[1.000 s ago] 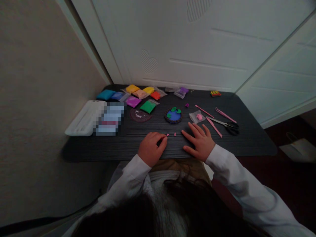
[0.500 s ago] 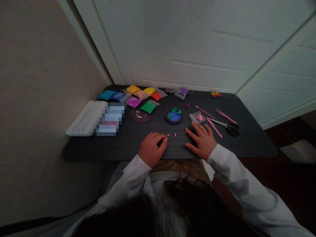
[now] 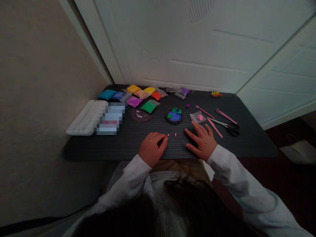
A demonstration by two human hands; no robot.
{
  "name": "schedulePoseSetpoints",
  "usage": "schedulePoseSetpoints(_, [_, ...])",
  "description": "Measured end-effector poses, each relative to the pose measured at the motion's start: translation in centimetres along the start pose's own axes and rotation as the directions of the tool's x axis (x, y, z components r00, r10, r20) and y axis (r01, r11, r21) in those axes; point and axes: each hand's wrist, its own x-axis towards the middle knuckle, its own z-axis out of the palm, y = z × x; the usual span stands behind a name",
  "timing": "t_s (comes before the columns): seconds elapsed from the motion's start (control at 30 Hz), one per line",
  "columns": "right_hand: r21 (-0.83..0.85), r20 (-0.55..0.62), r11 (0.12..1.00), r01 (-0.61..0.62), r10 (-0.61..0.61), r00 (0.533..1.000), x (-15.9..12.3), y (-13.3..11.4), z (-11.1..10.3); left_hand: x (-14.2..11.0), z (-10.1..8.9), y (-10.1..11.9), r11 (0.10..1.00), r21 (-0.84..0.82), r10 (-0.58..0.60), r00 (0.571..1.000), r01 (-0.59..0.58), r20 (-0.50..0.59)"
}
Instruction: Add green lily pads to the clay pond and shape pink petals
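Observation:
My left hand (image 3: 153, 148) rests at the front of the table, thumb and index finger pinched together. A tiny pink clay piece (image 3: 168, 135) pokes out at those fingertips. Just to its right a second small pink clay bit (image 3: 175, 134) lies on the dark surface. With fingers spread, my right hand (image 3: 201, 141) lies over the table, and its index fingertip touches down right of that bit. Whatever is beneath this fingertip is hidden. Beyond the hands sits a round clay pond (image 3: 174, 116), blue with green leaves and a brown rim. A bag with pink clay (image 3: 199, 117) lies beyond my right fingers.
Scissors (image 3: 227, 125), pink modelling tools (image 3: 214, 127) and pink tweezers (image 3: 226, 116) lie at right. Coloured clay packets (image 3: 149, 106) fill the back left, near a protractor (image 3: 141, 115), a white case (image 3: 86, 118) and a blurred screen (image 3: 111, 118). A purple clay lump (image 3: 187, 106) sits behind.
My right hand has shifted slightly right. A small pink bit showed at its index fingertip half a second ago and is now out of sight. My left hand stays put.

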Motion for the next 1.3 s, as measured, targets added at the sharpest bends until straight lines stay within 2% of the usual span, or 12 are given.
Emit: schedulePoseSetpoints(1.3, [-0.057,-0.021,0.998,0.002,-0.003,1.000,0.01,-0.61,-0.52,-0.09,0.22,0.02,0.999,0.033,0.007,1.000,-0.006,-0.025])
